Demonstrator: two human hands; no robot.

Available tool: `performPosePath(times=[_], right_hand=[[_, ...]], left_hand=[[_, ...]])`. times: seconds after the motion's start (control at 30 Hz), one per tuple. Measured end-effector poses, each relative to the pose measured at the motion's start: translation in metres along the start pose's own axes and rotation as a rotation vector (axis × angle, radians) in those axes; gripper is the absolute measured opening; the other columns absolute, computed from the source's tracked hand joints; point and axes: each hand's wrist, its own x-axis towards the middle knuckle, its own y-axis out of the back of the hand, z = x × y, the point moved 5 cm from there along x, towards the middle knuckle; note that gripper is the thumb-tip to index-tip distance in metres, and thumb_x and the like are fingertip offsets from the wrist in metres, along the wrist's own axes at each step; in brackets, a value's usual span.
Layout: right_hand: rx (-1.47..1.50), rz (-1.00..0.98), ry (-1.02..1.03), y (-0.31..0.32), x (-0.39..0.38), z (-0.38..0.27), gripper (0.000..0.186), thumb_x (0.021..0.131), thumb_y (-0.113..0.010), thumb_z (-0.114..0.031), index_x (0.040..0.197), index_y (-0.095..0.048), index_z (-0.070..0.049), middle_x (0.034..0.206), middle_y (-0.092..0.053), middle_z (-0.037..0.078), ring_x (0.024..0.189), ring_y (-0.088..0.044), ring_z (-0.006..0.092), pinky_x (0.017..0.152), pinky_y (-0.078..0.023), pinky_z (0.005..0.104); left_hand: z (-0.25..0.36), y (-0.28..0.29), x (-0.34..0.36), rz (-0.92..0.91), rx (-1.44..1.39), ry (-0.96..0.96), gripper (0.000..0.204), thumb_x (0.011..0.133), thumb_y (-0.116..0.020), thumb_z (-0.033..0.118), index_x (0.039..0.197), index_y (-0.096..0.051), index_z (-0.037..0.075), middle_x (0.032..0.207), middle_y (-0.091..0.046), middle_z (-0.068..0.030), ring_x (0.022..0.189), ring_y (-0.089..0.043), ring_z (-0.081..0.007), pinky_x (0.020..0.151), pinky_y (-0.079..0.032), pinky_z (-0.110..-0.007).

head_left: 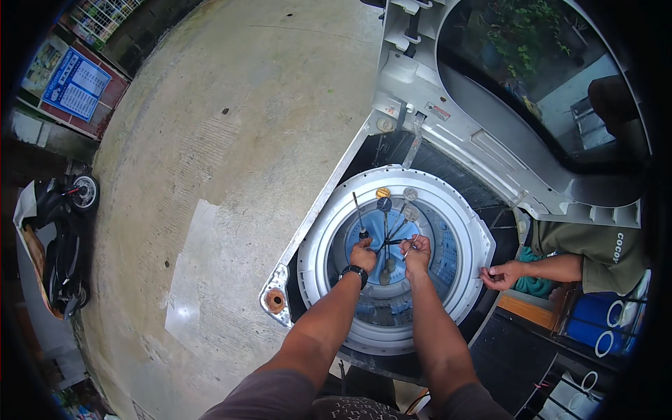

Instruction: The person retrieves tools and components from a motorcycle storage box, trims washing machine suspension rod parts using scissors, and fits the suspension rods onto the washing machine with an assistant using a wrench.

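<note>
I have both hands over the open drum of a top-loading washing machine (313, 302). My left hand (362, 257), with a black watch on its wrist, is closed around a thin dark rod (355, 208) with a thicker black part. My right hand (417, 253) pinches near the black end of one of several rods; the exact piece is partly hidden by the fingers. The rods cross between my hands and carry round ends, including a yellow cap (383, 192), a dark cap (383, 204) and a greyish cap (410, 194). Beneath lies the drum's blue-tinted bottom.
Another person's hand (500, 275) is at the drum's right rim. The machine's raised top panel with a dark lid (518, 77) stands at upper right. Blue containers (591, 318) sit on a rack at right. Concrete floor (231, 133) spreads left, with a parked motorcycle (66, 241) beyond.
</note>
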Motion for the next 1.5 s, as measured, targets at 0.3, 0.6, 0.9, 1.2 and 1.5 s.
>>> performPosePath(times=[0.3,0.6,0.9,1.2,1.5], right_hand=[[0.047,0.293,0.255,0.056,0.008,-0.006,0.038,0.082,-0.065,0.018,0.108,-0.048,-0.003,0.095,-0.056,0.004,0.080,-0.059,0.0123,0.071,-0.050,0.0266],[0.035,0.322,0.226,0.076,0.000,0.005,0.035,0.086,-0.067,0.012,0.109,-0.048,-0.006,0.099,-0.056,0.004,0.084,-0.057,0.0125,0.078,-0.049,0.0265],[-0.308,0.213,-0.093,0.059,-0.031,-0.005,0.052,0.086,-0.085,-0.012,0.124,-0.051,-0.004,0.108,-0.061,0.011,0.090,-0.063,0.0212,0.079,-0.053,0.0338],[-1.389,-0.565,0.131,0.040,-0.115,-0.037,0.080,0.077,-0.088,-0.019,0.143,-0.043,-0.014,0.133,-0.052,0.025,0.119,-0.060,0.0434,0.101,-0.050,0.0453],[-1.521,-0.793,-0.425,0.021,-0.029,0.056,0.079,0.078,-0.085,-0.030,0.142,-0.048,-0.006,0.139,-0.058,0.023,0.120,-0.064,0.0368,0.097,-0.055,0.0496]], left_hand=[[0.018,0.026,0.036,0.215,0.024,-0.191,0.041,0.100,-0.068,0.026,0.138,-0.061,0.012,0.135,-0.062,-0.0155,0.115,-0.066,-0.0286,0.100,-0.051,-0.038],[0.114,0.056,-0.050,0.117,0.281,-0.507,0.023,0.105,-0.059,0.027,0.107,-0.070,0.007,0.101,-0.071,-0.0159,0.094,-0.068,-0.0388,0.084,-0.054,-0.044],[0.199,0.191,-0.178,0.119,-0.015,-0.629,0.024,0.109,-0.055,0.021,0.120,-0.064,0.002,0.109,-0.071,-0.0099,0.095,-0.070,-0.0159,0.084,-0.060,-0.031],[0.245,0.320,-0.280,0.319,-0.244,-0.691,0.024,0.111,-0.051,0.025,0.120,-0.054,0.003,0.104,-0.069,-0.0136,0.095,-0.072,-0.0211,0.081,-0.064,-0.035],[0.230,0.389,-0.333,0.612,-0.295,-0.733,0.026,0.112,-0.049,0.028,0.127,-0.052,0.007,0.100,-0.067,-0.0093,0.089,-0.071,-0.0220,0.074,-0.060,-0.030]])
